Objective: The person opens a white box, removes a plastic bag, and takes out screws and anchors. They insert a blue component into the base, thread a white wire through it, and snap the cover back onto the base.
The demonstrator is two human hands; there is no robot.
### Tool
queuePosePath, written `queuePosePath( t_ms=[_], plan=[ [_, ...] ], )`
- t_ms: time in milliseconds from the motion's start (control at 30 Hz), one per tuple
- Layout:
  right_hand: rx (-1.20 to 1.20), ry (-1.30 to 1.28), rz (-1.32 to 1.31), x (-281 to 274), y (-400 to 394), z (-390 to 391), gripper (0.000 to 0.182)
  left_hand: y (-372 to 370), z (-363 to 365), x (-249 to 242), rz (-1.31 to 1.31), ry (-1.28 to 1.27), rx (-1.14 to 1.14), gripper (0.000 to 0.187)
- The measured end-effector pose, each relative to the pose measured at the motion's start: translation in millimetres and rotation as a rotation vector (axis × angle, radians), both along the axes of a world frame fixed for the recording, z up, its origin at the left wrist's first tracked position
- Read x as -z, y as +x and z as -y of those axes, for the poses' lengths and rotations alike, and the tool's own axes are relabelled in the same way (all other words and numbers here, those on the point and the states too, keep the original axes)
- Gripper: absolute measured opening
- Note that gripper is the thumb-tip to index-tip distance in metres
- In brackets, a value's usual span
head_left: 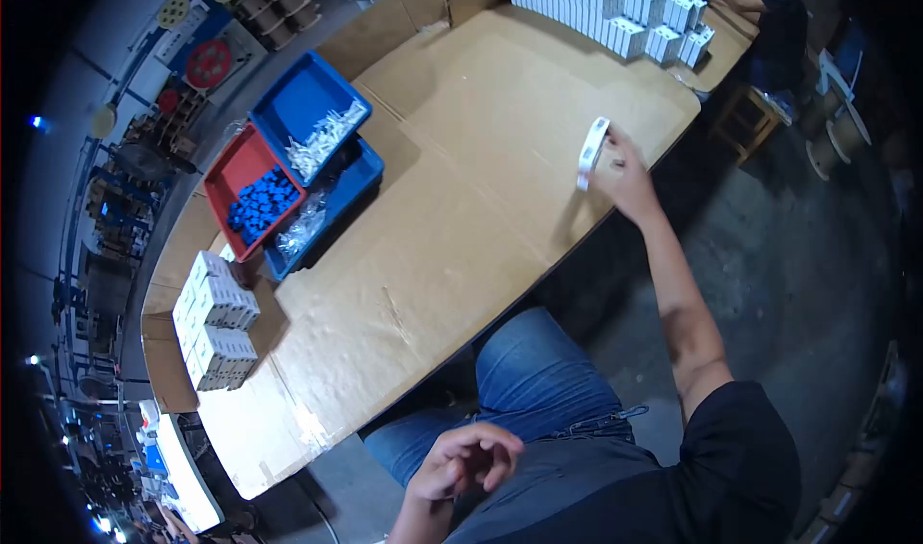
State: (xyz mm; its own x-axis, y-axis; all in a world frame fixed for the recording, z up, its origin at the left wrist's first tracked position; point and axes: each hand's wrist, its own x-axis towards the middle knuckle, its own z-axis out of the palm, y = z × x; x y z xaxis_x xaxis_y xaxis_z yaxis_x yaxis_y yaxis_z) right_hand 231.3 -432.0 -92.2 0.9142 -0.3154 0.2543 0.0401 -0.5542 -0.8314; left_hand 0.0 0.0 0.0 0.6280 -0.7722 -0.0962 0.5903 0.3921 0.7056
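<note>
My right hand grips a slim white box by its side, above the right part of the cardboard-covered table. The box is tilted, with its narrow face and a small dark mark showing. My left hand hangs over my lap, off the table's near edge. Its fingers are loosely curled and apart, with nothing visible in them.
White boxes stand in rows at the far right; a smaller stack is at left. A blue tray holds white parts, a red tray blue parts, and a lower blue tray clear bags. Another person sits beyond.
</note>
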Motion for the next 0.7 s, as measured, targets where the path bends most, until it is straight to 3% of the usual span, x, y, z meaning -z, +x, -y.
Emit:
queuePosePath(
  t_ms=[67,100,133,200,233,300,333,367,467,567,700],
  plan=[
    [0.224,-0.099,0.11,3,2,27,0.098,-2,11,-75,-0.083,-0.192,0.095,0.085],
    [0.208,-0.002,0.256,23,71,75,0.094,51,38,-96,-0.088,0.069,0.091,0.093],
    [0.236,0.1,0.256,26,81,89,0.091,59,59,-91,-0.012,-0.248,0.017,0.095],
    [0.282,0.219,0.268,24,99,119,0.086,83,88,-93,0.085,-0.604,0.027,0.098],
    [0.297,0.242,0.289,21,115,138,0.083,107,97,-110,0.115,-0.642,0.121,0.098],
    [0.473,-0.052,0.324,57,166,211,0.084,123,111,-122,0.124,-0.712,0.138,0.099],
    [0.444,0.155,0.276,25,158,193,0.091,124,119,-122,0.107,-0.745,0.064,0.098],
    [0.511,-0.032,0.261,36,178,222,0.097,130,123,-120,0.095,-0.766,0.061,0.098],
    [0.458,-0.057,0.192,42,217,283,0.103,149,133,-119,0.062,-0.817,0.059,0.098],
    [0.583,-0.23,0.109,36,239,293,0.112,141,121,-120,-0.004,-0.738,-0.073,0.104],
    [0.573,-0.235,-0.001,32,261,302,0.115,151,133,-104,0.007,-0.897,-0.149,0.109]
  ],
)
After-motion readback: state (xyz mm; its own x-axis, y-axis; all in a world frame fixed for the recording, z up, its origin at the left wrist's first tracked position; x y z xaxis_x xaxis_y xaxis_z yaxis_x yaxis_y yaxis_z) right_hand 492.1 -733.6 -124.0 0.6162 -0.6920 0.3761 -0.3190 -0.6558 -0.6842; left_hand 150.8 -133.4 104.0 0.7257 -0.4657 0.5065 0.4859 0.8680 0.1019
